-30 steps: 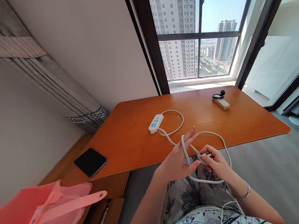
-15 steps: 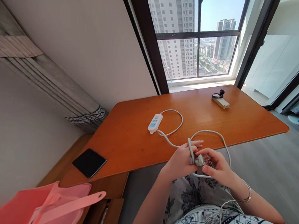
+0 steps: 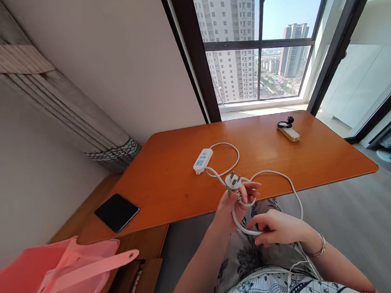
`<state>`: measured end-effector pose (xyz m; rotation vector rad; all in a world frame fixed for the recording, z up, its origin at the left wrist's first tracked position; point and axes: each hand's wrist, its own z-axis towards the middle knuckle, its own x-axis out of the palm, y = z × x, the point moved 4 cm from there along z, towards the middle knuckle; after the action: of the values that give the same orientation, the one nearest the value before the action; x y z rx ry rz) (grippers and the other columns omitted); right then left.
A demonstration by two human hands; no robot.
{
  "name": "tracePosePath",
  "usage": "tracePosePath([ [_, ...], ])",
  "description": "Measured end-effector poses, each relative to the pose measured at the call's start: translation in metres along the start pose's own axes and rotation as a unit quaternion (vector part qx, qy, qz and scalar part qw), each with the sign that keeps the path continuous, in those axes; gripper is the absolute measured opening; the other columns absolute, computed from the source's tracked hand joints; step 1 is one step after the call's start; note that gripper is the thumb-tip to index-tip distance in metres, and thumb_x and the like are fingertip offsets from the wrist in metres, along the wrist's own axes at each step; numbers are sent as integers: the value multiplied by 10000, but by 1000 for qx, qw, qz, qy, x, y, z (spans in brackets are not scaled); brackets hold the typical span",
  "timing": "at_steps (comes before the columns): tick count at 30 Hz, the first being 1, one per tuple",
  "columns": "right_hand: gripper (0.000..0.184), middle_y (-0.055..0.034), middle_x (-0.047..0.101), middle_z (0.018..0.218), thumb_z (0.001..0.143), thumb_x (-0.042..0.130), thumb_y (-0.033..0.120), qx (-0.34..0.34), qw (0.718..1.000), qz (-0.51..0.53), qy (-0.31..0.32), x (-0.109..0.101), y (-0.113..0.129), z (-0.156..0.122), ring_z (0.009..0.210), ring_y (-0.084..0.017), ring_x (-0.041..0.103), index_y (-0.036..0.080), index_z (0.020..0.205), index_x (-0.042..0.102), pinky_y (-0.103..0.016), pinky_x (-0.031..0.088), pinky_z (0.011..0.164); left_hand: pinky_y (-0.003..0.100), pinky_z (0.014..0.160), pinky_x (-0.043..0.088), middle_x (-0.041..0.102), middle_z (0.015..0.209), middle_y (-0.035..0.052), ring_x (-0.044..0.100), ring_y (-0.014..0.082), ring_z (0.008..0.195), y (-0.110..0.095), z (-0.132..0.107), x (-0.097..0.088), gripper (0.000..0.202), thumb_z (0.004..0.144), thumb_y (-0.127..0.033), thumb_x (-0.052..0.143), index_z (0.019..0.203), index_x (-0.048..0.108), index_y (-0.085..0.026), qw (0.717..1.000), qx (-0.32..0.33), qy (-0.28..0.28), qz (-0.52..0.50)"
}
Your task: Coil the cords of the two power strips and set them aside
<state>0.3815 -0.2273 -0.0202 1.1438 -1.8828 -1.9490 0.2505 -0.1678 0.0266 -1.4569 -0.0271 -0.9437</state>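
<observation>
My left hand point(image 3: 234, 206) is closed around a white power plug point(image 3: 234, 182), whose metal prongs point upward. A white cable point(image 3: 243, 228) loops down from the plug and runs to my right hand point(image 3: 278, 227), where thumb and fingers close on it below and to the right of the left hand. Another stretch of the cable arcs over the table's front edge. On the tabletop lies the white power strip point(image 3: 203, 160) with blue socket faces, its own length of cable curled beside it.
On the brown wooden table point(image 3: 171, 179) lie a black tablet point(image 3: 116, 212) at the left and a pale box-shaped item with a coiled black cord point(image 3: 289, 131) at the back right. A pink bag point(image 3: 67, 273) is at the lower left. Behind the table stands a window point(image 3: 258, 43).
My left hand has turned and raised the plug so its prongs face up. The right hand has let go of the plug and moved slightly lower, onto the cable.
</observation>
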Motion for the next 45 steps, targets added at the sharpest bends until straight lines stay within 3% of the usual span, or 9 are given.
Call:
tracePosePath([
  [4,324,47,535,743,882,725,421,-41,992,97,-62,-17,-1,-2,622,-100,424,195,1087,616,-214,331,561,273,577,468,720,824,108,563,114,552,5,-3,2,588,754,-668,720,532,541,-154,990,-83,105,-37],
  [10,443,-41,640,947,982,525,637,-72,961,267,-25,-16,14,-1,761,-132,529,200,1025,584,-242,402,626,323,592,491,714,757,143,613,177,542,16,-3,5,485,656,-586,770,544,666,-126,967,-149,204,-31],
  [14,494,-6,580,832,949,534,698,-50,962,252,-94,-14,6,5,620,-100,464,205,967,570,-230,343,528,326,605,504,713,758,147,623,186,570,15,1,0,464,690,-562,740,556,679,-121,976,-139,163,-50],
  [20,557,58,485,581,839,614,760,-31,903,335,-266,-25,-18,15,475,-99,386,230,876,446,-238,246,462,392,851,523,705,837,93,686,237,828,9,3,1,377,728,-478,816,696,630,-153,994,-77,53,-60],
  [26,592,71,513,568,807,633,781,-39,903,367,-220,-23,-13,20,445,-98,389,242,895,406,-230,247,459,342,782,502,461,500,-66,501,122,515,8,2,11,379,862,-459,740,722,498,-203,997,-11,52,-56],
  [33,435,56,532,639,831,748,578,-58,990,127,32,-25,-3,2,532,-88,397,183,993,663,-210,311,493,221,584,432,259,376,-133,212,48,311,2,-3,8,411,913,-481,670,728,433,-201,984,18,140,-113],
  [40,201,17,616,651,851,750,371,-35,990,-122,-53,-75,-1,-22,584,-114,479,196,757,717,-241,356,572,132,357,312,215,339,-172,72,16,226,-65,-29,0,348,956,-385,612,719,422,-217,956,146,150,-203],
  [42,314,19,542,605,889,707,389,-39,985,-124,-110,-94,-3,-30,583,-116,427,190,654,647,-248,336,570,111,346,315,296,339,-165,161,8,206,-90,-43,-2,321,953,-386,610,721,462,-222,929,208,212,-220],
  [45,484,45,389,588,911,638,576,-15,993,0,-115,-114,-8,-31,563,-106,304,196,630,540,-242,264,525,155,325,297,384,346,-132,193,24,214,-92,-50,1,302,934,-382,629,710,499,-227,949,148,251,-122],
])
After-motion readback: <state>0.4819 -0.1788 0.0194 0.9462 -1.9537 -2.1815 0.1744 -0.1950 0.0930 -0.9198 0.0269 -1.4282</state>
